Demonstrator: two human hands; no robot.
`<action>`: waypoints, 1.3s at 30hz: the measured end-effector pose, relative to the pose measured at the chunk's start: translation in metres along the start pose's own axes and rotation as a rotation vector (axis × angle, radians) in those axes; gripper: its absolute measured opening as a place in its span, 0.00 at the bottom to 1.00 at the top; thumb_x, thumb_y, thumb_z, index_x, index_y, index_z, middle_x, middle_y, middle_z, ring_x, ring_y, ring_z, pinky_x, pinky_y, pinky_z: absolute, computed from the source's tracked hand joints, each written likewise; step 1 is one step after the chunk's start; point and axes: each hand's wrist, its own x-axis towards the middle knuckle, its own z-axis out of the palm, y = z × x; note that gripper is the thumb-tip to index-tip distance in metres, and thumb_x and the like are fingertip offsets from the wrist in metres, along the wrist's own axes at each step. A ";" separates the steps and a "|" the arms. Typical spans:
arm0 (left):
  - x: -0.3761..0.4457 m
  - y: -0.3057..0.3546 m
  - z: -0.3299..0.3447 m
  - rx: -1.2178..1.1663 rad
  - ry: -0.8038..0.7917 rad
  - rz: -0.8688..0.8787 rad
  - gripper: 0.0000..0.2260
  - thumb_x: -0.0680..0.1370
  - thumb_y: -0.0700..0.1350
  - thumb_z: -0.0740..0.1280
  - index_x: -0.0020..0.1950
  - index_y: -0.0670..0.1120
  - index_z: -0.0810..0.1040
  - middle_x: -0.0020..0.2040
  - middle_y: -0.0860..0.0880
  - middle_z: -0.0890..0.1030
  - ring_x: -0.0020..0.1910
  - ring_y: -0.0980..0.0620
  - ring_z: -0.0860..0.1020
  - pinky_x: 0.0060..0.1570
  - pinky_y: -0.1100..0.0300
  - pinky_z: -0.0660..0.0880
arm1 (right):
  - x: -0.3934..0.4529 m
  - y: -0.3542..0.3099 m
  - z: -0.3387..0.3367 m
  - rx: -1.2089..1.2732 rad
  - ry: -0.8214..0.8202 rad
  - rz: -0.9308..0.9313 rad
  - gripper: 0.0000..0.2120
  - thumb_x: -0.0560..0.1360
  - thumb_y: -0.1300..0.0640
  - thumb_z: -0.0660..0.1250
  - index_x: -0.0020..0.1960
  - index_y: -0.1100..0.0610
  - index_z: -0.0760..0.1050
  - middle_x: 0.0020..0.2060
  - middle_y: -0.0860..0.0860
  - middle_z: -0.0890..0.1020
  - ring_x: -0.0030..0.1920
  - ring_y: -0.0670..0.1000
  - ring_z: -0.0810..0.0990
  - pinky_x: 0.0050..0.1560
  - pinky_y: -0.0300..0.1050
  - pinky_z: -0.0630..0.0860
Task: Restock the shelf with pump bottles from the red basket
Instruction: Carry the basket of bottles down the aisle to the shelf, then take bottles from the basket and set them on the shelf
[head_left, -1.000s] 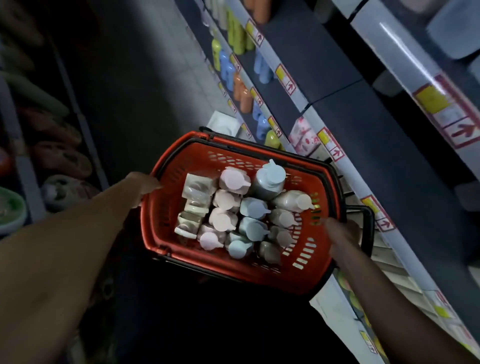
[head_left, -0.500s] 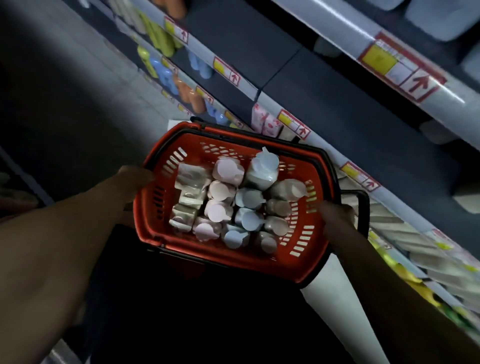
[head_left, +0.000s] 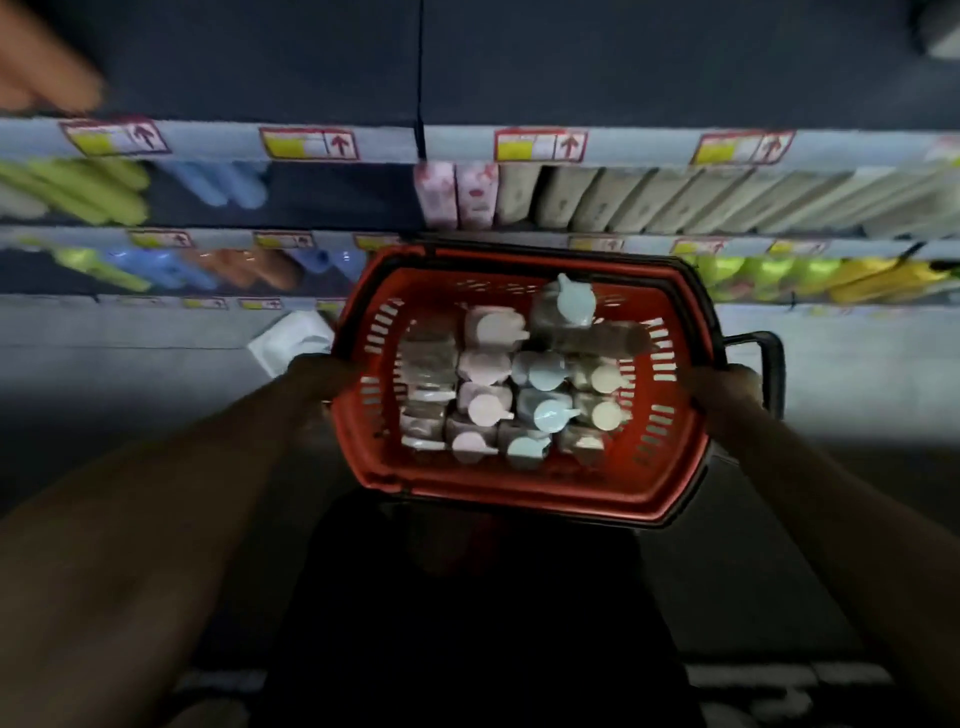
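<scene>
The left hand (head_left: 322, 376) and right hand (head_left: 722, 389) each grip a side of the red basket (head_left: 519, 483). Pump bottles (head_left: 540, 410) stand inside, between the hands. The shelf (head_left: 467, 145) is just past them.

Far off, price tags (head_left: 310, 144) with red arrows sit in a row. Below them stand pink packs (head_left: 457, 195) beside pale packs (head_left: 675, 200). On the left are green bottles (head_left: 78, 189) and blue ones (all blurry). A white thing (head_left: 291, 340) lies on the floor.
</scene>
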 end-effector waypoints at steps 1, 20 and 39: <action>0.007 -0.003 0.003 0.032 0.038 -0.014 0.12 0.73 0.31 0.72 0.32 0.43 0.80 0.33 0.48 0.81 0.24 0.57 0.79 0.33 0.60 0.74 | 0.006 0.010 0.009 0.003 0.005 0.012 0.27 0.60 0.57 0.73 0.58 0.65 0.82 0.49 0.63 0.85 0.52 0.64 0.84 0.56 0.63 0.82; 0.225 -0.072 0.116 0.197 0.049 -0.022 0.15 0.75 0.49 0.74 0.57 0.41 0.82 0.52 0.40 0.86 0.52 0.42 0.84 0.56 0.47 0.79 | 0.230 0.146 0.138 0.079 -0.058 0.003 0.21 0.68 0.54 0.75 0.57 0.65 0.80 0.40 0.57 0.84 0.40 0.58 0.84 0.41 0.51 0.82; 0.275 -0.095 0.150 0.632 0.730 0.991 0.25 0.73 0.61 0.66 0.65 0.49 0.71 0.62 0.40 0.77 0.62 0.41 0.77 0.63 0.47 0.74 | 0.246 0.143 0.156 -0.555 0.224 -0.600 0.40 0.71 0.34 0.69 0.65 0.68 0.72 0.62 0.70 0.77 0.63 0.70 0.76 0.66 0.66 0.72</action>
